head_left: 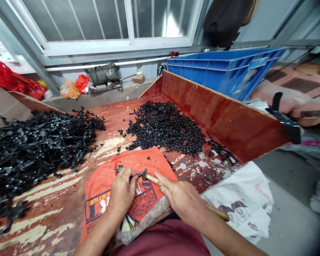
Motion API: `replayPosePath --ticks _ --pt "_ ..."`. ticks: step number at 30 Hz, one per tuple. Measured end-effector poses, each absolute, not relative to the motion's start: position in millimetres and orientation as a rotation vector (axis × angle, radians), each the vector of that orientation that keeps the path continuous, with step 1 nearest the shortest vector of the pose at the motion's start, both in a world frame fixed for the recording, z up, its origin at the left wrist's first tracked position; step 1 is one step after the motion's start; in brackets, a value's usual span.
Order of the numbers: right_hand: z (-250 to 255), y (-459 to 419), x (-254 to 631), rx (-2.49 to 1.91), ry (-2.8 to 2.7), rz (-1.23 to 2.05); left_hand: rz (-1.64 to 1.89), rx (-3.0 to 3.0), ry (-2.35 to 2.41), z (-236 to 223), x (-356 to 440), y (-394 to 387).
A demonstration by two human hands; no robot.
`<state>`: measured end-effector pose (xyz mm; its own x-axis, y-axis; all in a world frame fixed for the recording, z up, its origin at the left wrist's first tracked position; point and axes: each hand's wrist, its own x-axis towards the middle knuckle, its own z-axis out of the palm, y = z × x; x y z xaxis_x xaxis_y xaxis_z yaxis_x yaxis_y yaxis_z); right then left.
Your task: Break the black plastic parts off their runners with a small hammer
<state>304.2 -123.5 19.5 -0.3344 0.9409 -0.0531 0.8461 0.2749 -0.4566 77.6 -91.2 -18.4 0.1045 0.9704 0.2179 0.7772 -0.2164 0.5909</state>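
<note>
Over an orange printed cloth (pixel 149 160), my left hand (pixel 123 188) pinches a small black part (pixel 140 174) between thumb and fingers. My right hand (pixel 184 197) is wrapped round the wooden handle of a small hammer (pixel 154 179), whose dark head is at the black part's tip; whether they touch I cannot tell. The handle's rounded end sticks out behind my right wrist. A few small black pieces (pixel 119 168) lie on the cloth just beyond my left fingers.
Black strap-like parts (pixel 48 135) are heaped on the left of the worn red table (pixel 42 213); smaller black pieces (pixel 165 128) are piled at centre. A wooden side board (pixel 224 113) edges the right, with a blue crate (pixel 218 71) behind it and a white cloth (pixel 245 199) nearer.
</note>
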Motion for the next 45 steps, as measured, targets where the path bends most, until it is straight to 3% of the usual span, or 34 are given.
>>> replayPosePath --ticks 8,14,27,45 --pt "47 -109 320 -1.450 -2.037 0.728 0.571 2.098 1.709 -8 75 -79" --pt "23 -106 322 -1.564 -2.040 0.807 0.470 2.270 1.666 -11 71 -78" --pt "2 -96 315 -1.705 -1.989 0.746 0.755 2.346 1.674 -5 78 -76" --pt "4 -105 324 -1.640 -2.024 0.817 0.785 2.282 1.666 -19 75 -71"
